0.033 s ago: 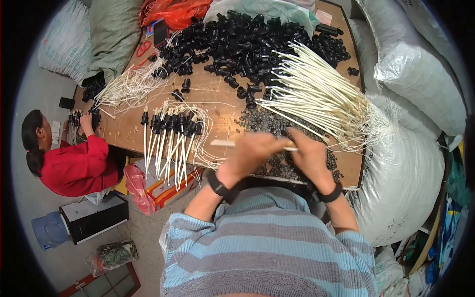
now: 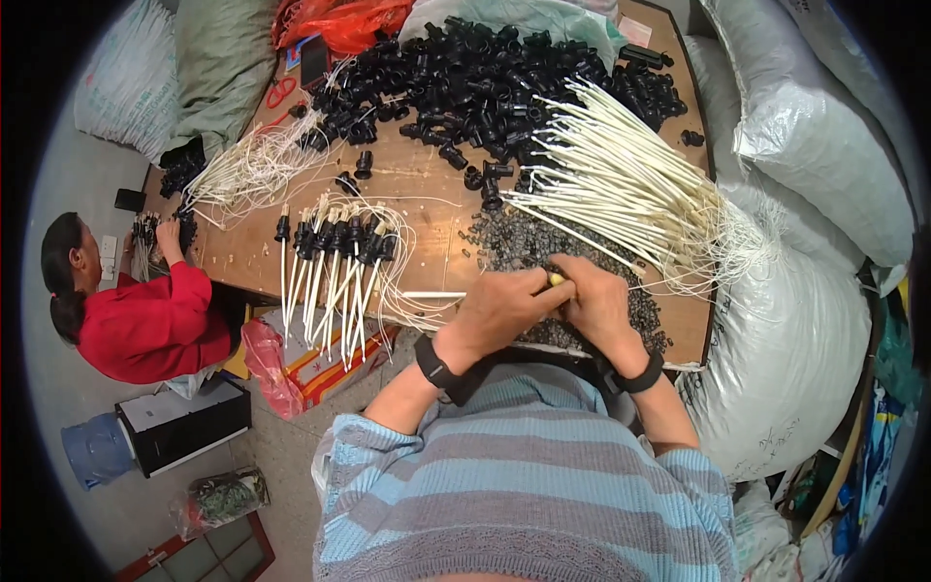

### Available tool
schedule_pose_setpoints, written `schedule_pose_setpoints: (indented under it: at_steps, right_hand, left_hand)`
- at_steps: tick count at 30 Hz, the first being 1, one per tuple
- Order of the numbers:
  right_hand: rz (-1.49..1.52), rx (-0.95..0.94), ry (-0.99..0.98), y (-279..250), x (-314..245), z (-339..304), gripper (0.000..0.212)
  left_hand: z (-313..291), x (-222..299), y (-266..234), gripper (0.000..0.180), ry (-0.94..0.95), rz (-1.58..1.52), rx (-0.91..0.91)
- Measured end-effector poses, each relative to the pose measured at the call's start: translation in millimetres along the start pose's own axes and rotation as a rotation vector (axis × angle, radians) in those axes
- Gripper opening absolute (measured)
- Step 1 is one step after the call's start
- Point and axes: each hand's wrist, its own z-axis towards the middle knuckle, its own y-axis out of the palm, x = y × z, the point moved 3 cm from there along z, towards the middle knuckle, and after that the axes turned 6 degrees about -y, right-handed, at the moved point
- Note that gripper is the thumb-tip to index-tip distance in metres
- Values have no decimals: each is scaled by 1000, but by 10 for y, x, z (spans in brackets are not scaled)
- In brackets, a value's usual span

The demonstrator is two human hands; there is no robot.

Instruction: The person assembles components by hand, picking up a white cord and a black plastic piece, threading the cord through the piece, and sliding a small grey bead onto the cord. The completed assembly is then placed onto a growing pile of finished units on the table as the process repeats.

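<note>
My left hand (image 2: 499, 308) is closed around a thin white rod (image 2: 434, 295), which sticks out to its left over the table's near edge. My right hand (image 2: 598, 301) is closed too, its fingertips meeting those of the left at a small yellowish end piece (image 2: 556, 279). What the right fingers pinch there is mostly hidden. Both hands hover over a spread of small dark ring-like pieces (image 2: 509, 238). Just beyond the right hand lies a big bundle of white rods (image 2: 621, 184) with thin wires. Left of my hands, several white rods with black sockets (image 2: 339, 238) lie side by side.
A heap of black sockets (image 2: 475, 82) covers the back of the wooden table (image 2: 427, 184). Tangled white wires (image 2: 257, 175) lie at the left. Stuffed white sacks (image 2: 800, 359) crowd the right side. A co-worker in red (image 2: 145, 325) sits at the far left end, hands on the table.
My hands, blurred before, look sharper and their fingertips have drawn closer together. The rod's left end sits slightly lower and farther left, and the yellowish end now shows between the fingers.
</note>
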Motion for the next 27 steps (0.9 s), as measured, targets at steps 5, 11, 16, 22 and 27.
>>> schedule_pose_setpoints:
  at_steps: [5, 11, 16, 22, 27]
  right_hand:
    - [1710, 97, 315, -267, 453, -176, 5]
    - [-46, -255, -98, 386, -162, -25, 19]
    - [130, -85, -55, 272, -137, -33, 26]
    - [209, -76, -107, 265, -202, -34, 20]
    - [250, -85, 26, 240, -88, -39, 14]
  left_hand:
    - [-425, -775, 23, 21, -657, -131, 55]
    - [-268, -495, 322, 10, -1022, -1203, -7]
    - [-430, -705, 398, 20, -881, -840, 130]
    - [-280, -493, 385, 21, -799, -908, 86]
    - [-303, -500, 339, 28, -689, -570, -4]
